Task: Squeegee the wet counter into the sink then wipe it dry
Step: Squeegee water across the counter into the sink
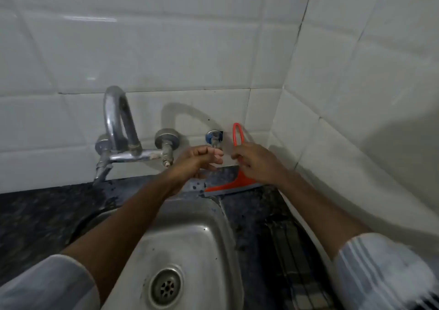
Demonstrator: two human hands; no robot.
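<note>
An orange squeegee [234, 185] stands upright on the dark speckled counter [35, 212] behind the steel sink [190, 233], its blade resting on the counter near the back wall. My right hand [256, 161] is closed around its looped handle, whose top sticks up above my fingers. My left hand [199, 160] hovers just left of it, fingers apart and curled, holding nothing, right below a small wall tap [214, 137].
A chrome mixer faucet [121, 129] with two valves juts from the white tiled wall at left. The sink drain [166, 286] lies near me. A checked cloth [297, 257] lies on the counter at right, beside the side wall.
</note>
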